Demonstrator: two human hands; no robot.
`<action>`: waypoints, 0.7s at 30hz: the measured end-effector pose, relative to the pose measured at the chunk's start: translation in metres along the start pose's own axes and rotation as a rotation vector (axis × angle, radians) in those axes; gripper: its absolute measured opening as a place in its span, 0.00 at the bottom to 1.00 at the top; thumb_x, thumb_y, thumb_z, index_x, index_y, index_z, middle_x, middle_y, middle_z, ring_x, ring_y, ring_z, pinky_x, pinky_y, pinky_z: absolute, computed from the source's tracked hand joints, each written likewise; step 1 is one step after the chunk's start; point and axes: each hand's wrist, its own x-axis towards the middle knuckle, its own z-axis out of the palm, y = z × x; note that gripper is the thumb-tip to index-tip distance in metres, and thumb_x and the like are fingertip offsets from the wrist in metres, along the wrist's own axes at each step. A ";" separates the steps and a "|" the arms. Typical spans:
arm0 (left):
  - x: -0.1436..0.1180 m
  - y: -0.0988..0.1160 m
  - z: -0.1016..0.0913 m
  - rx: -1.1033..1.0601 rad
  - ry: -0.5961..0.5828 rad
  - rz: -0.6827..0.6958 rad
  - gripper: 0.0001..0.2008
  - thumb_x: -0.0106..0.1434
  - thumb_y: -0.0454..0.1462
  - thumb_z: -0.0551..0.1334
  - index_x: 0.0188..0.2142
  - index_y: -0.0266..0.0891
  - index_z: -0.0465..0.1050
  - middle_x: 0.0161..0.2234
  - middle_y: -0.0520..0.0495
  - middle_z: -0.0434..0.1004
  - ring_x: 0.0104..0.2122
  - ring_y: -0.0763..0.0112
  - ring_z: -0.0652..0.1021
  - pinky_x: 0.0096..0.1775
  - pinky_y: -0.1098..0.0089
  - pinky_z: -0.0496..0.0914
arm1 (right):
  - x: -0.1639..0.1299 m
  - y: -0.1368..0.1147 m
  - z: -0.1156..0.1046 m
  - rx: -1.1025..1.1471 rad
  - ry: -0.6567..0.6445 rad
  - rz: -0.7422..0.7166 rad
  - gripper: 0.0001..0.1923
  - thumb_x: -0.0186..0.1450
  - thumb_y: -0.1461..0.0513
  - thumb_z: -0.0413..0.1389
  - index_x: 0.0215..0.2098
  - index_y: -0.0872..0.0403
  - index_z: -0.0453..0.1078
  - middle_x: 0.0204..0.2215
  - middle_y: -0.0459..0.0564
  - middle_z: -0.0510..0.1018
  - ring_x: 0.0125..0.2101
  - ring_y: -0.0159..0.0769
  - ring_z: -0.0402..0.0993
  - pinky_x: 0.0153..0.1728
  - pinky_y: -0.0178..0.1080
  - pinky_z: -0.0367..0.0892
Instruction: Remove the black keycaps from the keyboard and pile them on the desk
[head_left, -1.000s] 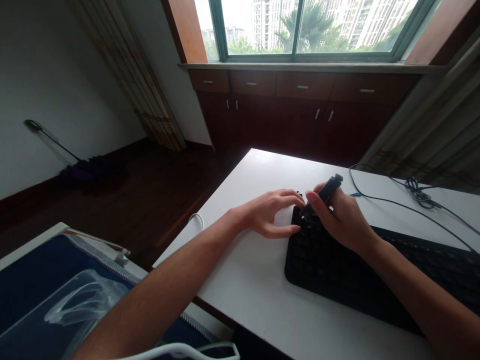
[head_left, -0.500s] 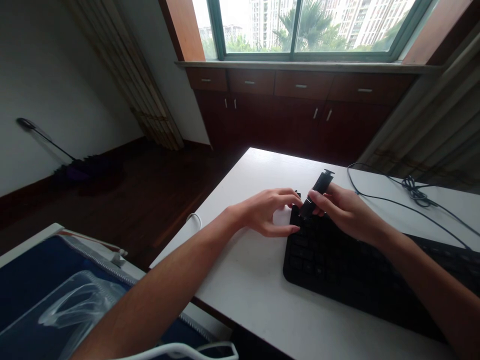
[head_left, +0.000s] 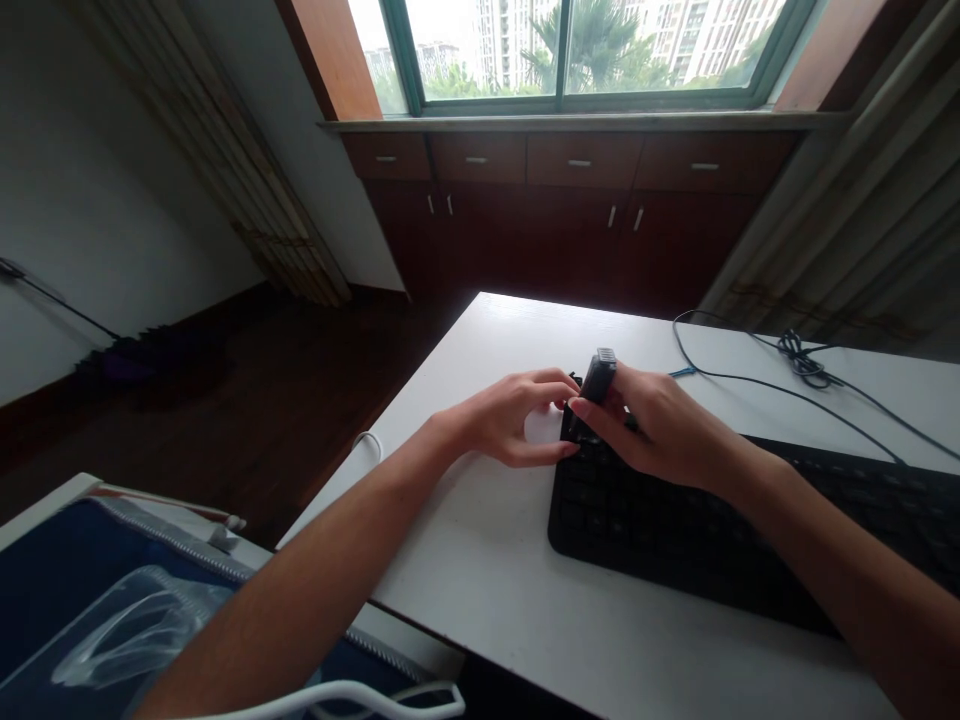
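Two hands met at keyboard [head_left: 675,510] far-left corner on tabletop [head_left: 480,590]. Right hand [head_left: 645,425] grip pinched small black tool [head_left: 596,385], tip on keys. Left hand [head_left: 517,420] braced edge, fingers spread, holding nothing. Risk: tool slipping sideways, keycap popping off tabletop.

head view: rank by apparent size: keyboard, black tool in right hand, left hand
1. keyboard, clearly largest.
2. left hand.
3. black tool gripped in right hand, partly hidden by fingers, so its full size is unsure.
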 end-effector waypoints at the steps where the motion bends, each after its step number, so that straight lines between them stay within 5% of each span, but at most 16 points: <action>1: 0.000 0.000 0.000 -0.002 0.002 0.004 0.17 0.59 0.42 0.66 0.47 0.38 0.73 0.44 0.40 0.75 0.38 0.64 0.77 0.41 0.65 0.75 | 0.000 0.000 0.000 -0.002 0.008 -0.029 0.11 0.70 0.54 0.54 0.38 0.54 0.65 0.27 0.45 0.72 0.23 0.30 0.65 0.24 0.35 0.60; 12: 0.003 0.002 -0.001 0.020 -0.024 -0.025 0.14 0.59 0.39 0.66 0.43 0.36 0.73 0.45 0.41 0.75 0.40 0.63 0.77 0.44 0.64 0.74 | 0.001 0.014 0.018 0.063 0.154 -0.082 0.12 0.69 0.55 0.56 0.34 0.54 0.62 0.26 0.42 0.68 0.23 0.27 0.60 0.26 0.34 0.58; 21: 0.004 -0.001 0.002 -0.025 -0.013 -0.007 0.12 0.56 0.36 0.66 0.40 0.37 0.74 0.41 0.43 0.74 0.38 0.65 0.76 0.40 0.67 0.73 | -0.005 0.018 0.025 -0.014 0.195 -0.296 0.13 0.69 0.54 0.57 0.35 0.53 0.62 0.25 0.43 0.69 0.22 0.27 0.59 0.24 0.33 0.58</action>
